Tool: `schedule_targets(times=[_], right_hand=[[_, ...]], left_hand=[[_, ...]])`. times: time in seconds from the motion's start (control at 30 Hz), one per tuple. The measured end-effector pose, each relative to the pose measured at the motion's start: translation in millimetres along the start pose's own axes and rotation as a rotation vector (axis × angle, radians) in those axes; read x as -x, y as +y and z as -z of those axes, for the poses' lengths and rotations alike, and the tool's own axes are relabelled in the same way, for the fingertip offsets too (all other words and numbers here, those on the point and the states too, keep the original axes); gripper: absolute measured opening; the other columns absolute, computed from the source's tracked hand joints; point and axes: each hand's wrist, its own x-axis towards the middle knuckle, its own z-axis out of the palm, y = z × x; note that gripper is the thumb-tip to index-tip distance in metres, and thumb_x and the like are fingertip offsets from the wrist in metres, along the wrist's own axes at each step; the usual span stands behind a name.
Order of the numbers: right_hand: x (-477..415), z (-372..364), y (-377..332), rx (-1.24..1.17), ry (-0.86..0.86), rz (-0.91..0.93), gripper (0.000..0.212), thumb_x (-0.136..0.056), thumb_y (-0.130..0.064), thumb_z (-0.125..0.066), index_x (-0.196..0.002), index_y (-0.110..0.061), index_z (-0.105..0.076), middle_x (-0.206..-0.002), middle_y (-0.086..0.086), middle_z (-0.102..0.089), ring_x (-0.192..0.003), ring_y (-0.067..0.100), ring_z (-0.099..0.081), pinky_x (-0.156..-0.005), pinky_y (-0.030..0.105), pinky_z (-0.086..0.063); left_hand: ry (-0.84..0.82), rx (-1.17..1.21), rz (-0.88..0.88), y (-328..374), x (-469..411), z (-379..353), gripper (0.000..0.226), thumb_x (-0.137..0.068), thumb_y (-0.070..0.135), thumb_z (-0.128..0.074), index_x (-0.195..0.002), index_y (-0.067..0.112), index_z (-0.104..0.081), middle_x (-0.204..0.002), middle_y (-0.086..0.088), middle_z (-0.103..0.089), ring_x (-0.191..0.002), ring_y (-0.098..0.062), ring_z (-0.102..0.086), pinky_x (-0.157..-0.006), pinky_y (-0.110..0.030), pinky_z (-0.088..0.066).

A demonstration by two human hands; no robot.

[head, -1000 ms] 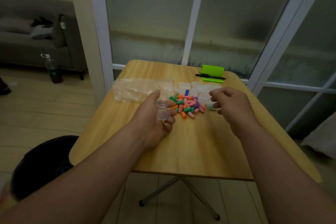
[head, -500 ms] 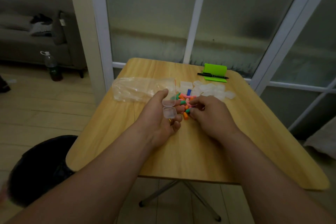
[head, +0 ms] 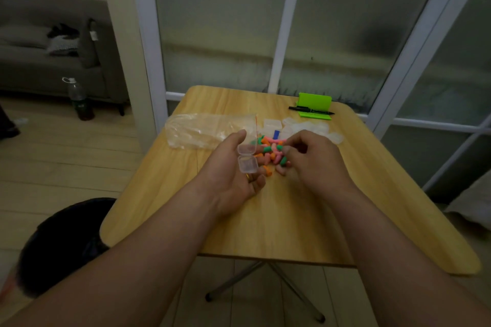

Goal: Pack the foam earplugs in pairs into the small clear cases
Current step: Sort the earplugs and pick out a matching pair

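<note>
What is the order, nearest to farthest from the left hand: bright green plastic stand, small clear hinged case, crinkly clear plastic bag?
1. Small clear hinged case: held in the left hand.
2. Crinkly clear plastic bag: just beyond, leftward.
3. Bright green plastic stand: table's far right.

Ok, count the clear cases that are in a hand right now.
1: the open clear case sits in the left hand. The right hand is over the earplugs; its palm side is hidden.
</note>
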Motion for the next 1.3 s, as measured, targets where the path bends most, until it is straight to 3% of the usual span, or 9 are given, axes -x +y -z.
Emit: schedule_targets(times=[0.13, 0.23, 0.43, 0.67, 0.77, 0.87, 1.07, 1.2, 1.3], right_hand=[[14, 7, -21, -0.156, 0.015, 0.056, 0.004, -0.099, -0.021, -0.072, -0.099, -0.025, -0.074, -0.087, -0.012, -0.072, -0.077, 0.001, -0.066, -0.063, 0.012, -0.045], [28, 4, -36, -0.122, -0.036, 0.156, 0.007, -0.098, -0.023, -0.072, -0.094, -0.029, -0.071, -0.088, -0.011, -0.069, -0.081, 0.002, -0.064, -0.069, 0.017, -0.046], [43, -13, -42, 0.121, -0.122, 0.262, 0.001, -0.096, -0.028, -0.073, -0.096, -0.027, -0.072, -0.096, -0.009, -0.053, -0.089, 0.009, -0.053, -0.076, 0.03, -0.045], [42, -16, -41, 0.082, -0.141, 0.303, 0.006, -0.096, -0.033, -0.073, -0.099, -0.033, -0.078, -0.094, -0.01, -0.053, -0.087, 0.007, -0.053, -0.073, 0.029, -0.044], [35, -13, -37, 0.003, -0.101, 0.254, 0.01, -0.098, -0.03, -0.07, -0.103, -0.028, -0.079, -0.092, -0.01, -0.059, -0.085, 0.004, -0.055, -0.073, 0.025, -0.043], [17, -4, -24, -0.108, 0.015, 0.119, 0.013, -0.102, -0.022, -0.065, -0.096, -0.023, -0.077, -0.088, -0.009, -0.069, -0.08, 0.001, -0.062, -0.067, 0.019, -0.044], [-7, -16, 12, 0.086, 0.037, -0.005, 0.02, -0.099, -0.018, -0.063, -0.106, -0.032, -0.075, -0.108, -0.002, -0.069, -0.093, 0.01, -0.063, -0.079, 0.032, -0.052], [-15, -26, 11, 0.097, 0.004, 0.033, 0.015, -0.103, -0.027, -0.064, -0.113, -0.03, -0.075, -0.103, -0.004, -0.059, -0.068, 0.001, -0.067, -0.062, 0.012, -0.049], [-22, -34, 10, 0.135, -0.002, 0.019, 0.022, -0.101, -0.035, -0.066, -0.119, -0.031, -0.077, -0.103, -0.004, -0.056, -0.079, 0.018, -0.07, -0.077, 0.042, -0.061]], left_hand=[[-0.078, -0.008, 0.023, -1, -1, 3, 0.06, -0.104, 0.057, -0.044, -0.13, 0.008, -0.067, -0.094, -0.007, -0.065, -0.07, -0.016, -0.053, -0.061, -0.028, -0.045], [-0.107, -0.019, 0.013, -3, 0, 4, 0.061, -0.105, 0.058, -0.041, -0.136, 0.012, -0.065, -0.098, -0.007, -0.064, -0.073, -0.017, -0.055, -0.066, -0.03, -0.045], [-0.085, -0.048, -0.006, -6, 0, 6, 0.065, -0.102, 0.058, -0.043, -0.143, 0.011, -0.062, -0.138, -0.015, -0.065, -0.124, -0.028, -0.061, -0.111, -0.042, -0.041], [-0.071, -0.003, -0.02, -3, 4, 9, 0.065, -0.103, 0.056, -0.043, -0.143, 0.009, -0.062, -0.152, -0.02, -0.054, -0.142, -0.033, -0.052, -0.121, -0.046, -0.037], [-0.073, -0.024, -0.036, 0, 5, 11, 0.06, -0.104, 0.057, -0.042, -0.127, 0.009, -0.07, -0.113, -0.012, -0.075, -0.098, -0.024, -0.071, -0.086, -0.033, -0.054], [-0.011, -0.059, -0.062, 5, 6, 12, 0.055, -0.104, 0.057, -0.043, -0.108, 0.009, -0.071, -0.077, -0.005, -0.065, -0.061, -0.015, -0.054, -0.059, -0.029, -0.042], [0.087, -0.029, -0.096, 13, 0, 16, 0.052, -0.103, 0.055, -0.047, -0.116, 0.008, -0.066, -0.072, -0.003, -0.06, -0.057, -0.015, -0.05, -0.055, -0.029, -0.042], [0.105, -0.015, -0.095, 15, -3, 15, 0.055, -0.104, 0.055, -0.047, -0.122, 0.006, -0.066, -0.077, -0.004, -0.06, -0.058, -0.015, -0.051, -0.055, -0.029, -0.043], [0.107, -0.002, -0.098, 17, -6, 14, 0.057, -0.104, 0.055, -0.046, -0.125, 0.006, -0.065, -0.079, -0.005, -0.06, -0.057, -0.015, -0.051, -0.054, -0.028, -0.043]])
